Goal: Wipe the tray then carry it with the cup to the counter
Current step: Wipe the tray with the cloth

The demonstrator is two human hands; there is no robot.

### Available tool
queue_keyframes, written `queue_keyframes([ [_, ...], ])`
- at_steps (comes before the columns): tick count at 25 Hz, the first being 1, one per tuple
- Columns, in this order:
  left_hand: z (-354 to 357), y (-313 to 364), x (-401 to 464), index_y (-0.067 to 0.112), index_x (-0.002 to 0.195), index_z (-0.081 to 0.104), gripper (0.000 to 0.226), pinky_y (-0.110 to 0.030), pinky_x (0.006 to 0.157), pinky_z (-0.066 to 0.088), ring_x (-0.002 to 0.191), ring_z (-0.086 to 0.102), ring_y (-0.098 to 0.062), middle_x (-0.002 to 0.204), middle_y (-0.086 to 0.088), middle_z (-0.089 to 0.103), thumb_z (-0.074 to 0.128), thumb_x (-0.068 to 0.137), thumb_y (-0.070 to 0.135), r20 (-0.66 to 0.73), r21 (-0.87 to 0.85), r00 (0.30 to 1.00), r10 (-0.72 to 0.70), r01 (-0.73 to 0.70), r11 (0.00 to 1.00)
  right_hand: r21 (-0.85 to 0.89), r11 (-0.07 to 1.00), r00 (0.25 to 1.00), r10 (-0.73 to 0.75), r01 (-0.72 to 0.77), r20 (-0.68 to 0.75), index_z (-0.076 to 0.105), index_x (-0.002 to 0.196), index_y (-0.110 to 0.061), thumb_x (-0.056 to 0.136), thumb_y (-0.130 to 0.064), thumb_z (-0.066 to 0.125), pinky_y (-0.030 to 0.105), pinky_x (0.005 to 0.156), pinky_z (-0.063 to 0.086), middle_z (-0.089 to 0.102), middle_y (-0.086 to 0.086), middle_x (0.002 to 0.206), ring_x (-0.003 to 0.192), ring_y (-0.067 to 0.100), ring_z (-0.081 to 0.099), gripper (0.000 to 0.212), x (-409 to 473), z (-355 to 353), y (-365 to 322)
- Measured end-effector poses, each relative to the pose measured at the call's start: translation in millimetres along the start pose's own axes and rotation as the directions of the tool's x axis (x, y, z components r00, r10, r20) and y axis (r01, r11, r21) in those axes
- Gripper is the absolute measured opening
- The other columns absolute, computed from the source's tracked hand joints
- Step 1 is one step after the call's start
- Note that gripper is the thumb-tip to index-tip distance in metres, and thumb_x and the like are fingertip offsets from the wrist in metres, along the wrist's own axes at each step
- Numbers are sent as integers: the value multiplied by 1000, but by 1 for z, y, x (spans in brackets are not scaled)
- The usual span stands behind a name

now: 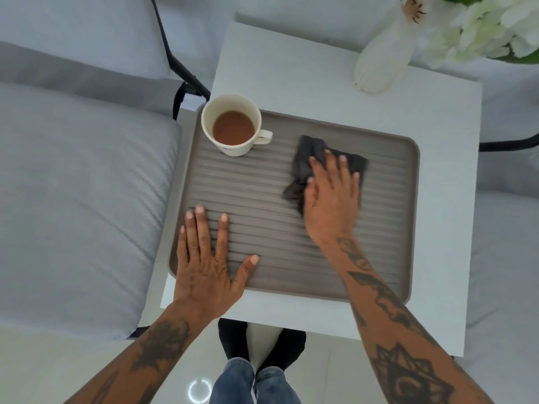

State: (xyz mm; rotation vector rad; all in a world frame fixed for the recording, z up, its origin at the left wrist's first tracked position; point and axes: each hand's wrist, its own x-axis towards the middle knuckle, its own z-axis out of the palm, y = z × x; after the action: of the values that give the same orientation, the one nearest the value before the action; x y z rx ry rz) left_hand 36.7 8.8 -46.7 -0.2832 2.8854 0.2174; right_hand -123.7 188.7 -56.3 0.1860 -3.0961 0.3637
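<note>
right grip (332,199), fingers spread, presses a dark cloth (306,154) on the tray (262,185); left grip (204,263) spread flat there.

Home lounge, I'd say: grey cushioned seats (81,185) w/ black frames either side of my small white table (291,68), white vase (382,59) w/ white flowers (490,27) on it, cup (233,126) of brown drink, pale glossy tile floor (73,360) below
</note>
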Motion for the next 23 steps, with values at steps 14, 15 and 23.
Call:
queue_keyframes([
  [14, 0, 0, 0, 8, 157, 9, 96, -55, 122, 12, 153, -3, -39, 164, -27, -4, 29, 88, 72, 4, 6, 1000, 7, -7, 1000, 5, 1000, 999, -11, 11, 43, 55, 132, -26, 96, -28, 42, 52, 119, 18, 41, 0, 154, 145, 28, 30, 39, 13, -4, 1],
  [15, 0, 0, 0, 9, 158, 8, 96, -55, 122, 12, 153, -4, -39, 164, -27, -5, 28, 88, 72, 7, 6, 1000, 4, -4, 1000, -9, 999, 997, 49, -48, 58, 54, 133, -26, 96, -29, 40, 53, 119, 17, 38, 1, 155, 146, 29, 27, 39, 11, -11, 21],
  [23, 1, 0, -1, 9, 158, 11, 96, -54, 122, 12, 153, -1, -39, 164, -27, -2, 30, 88, 72, -4, 10, 1000, -5, 5, 1000, 26, 997, 996, -70, 69, 56, 49, 139, -30, 87, -30, 36, 61, 117, 14, 33, 4, 158, 147, 36, 23, 53, 8, 13, -69],
])
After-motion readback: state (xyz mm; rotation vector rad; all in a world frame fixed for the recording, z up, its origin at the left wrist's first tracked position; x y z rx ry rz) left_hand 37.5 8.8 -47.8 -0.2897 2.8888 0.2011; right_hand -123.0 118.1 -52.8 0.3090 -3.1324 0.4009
